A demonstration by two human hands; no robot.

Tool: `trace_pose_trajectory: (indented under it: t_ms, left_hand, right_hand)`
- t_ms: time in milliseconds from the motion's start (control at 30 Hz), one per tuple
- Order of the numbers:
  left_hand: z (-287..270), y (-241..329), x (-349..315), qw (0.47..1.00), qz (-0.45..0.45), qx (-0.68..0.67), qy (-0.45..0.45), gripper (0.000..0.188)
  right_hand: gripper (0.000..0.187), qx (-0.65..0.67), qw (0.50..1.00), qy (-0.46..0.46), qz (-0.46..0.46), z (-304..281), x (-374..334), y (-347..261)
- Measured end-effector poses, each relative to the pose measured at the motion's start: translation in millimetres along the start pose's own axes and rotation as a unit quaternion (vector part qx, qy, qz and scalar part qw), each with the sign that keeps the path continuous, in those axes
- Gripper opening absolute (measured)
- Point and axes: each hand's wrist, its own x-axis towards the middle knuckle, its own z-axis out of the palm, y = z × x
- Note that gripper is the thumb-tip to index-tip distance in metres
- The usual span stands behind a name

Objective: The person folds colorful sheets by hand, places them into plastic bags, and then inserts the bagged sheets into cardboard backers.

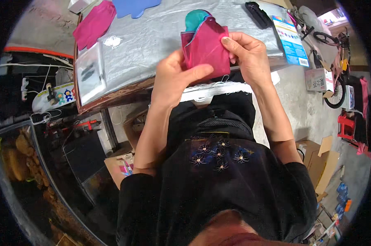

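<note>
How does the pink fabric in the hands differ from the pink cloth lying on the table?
Left hand and right hand hold the fabric; the cloth lies on the table. Teal material shows at the fabric's top; the cloth looks plain pink. Both are deep pink.

Magenta cloth pouch (210, 51), teal piece (195, 19) at its far end.

Dressed in a black shirt (230, 197) with short sleeves (136, 192), decorated across the chest with starburst shapes (241, 158) around pale centres. Apparently in black trousers (243, 105), though dimly seen.
</note>
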Motion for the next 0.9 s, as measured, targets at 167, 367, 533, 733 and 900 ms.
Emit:
trace_pose_trajectory:
  t_ms: [167, 367, 533, 733, 900]
  left_hand:
    - [-6, -12, -1, 0.999, -0.036, -0.027, -0.026, 0.032]
    - [-3, -13, 0, 0.999, -0.012, -0.023, -0.025, 0.035]
    - [9, -2, 13, 0.995, 0.077, -0.053, 0.035, 0.031]
    - [9, -12, 20, 0.986, 0.134, -0.05, 0.082, 0.026]
    - [13, -12, 19, 0.98, 0.147, -0.099, 0.089, 0.031]
  right_hand:
    - [0.012, 0.115, 0.993, 0.037, 0.006, -4, 6, -1]
    - [0.013, 0.142, 0.989, 0.039, 0.012, -5, 5, 2]
    - [0.015, 0.114, 0.992, 0.056, 0.006, -2, 1, 3]
    - [0.015, 0.088, 0.994, 0.063, -0.007, -1, -2, 5]
    - [0.016, 0.103, 0.993, 0.059, -0.028, -1, -4, 6]
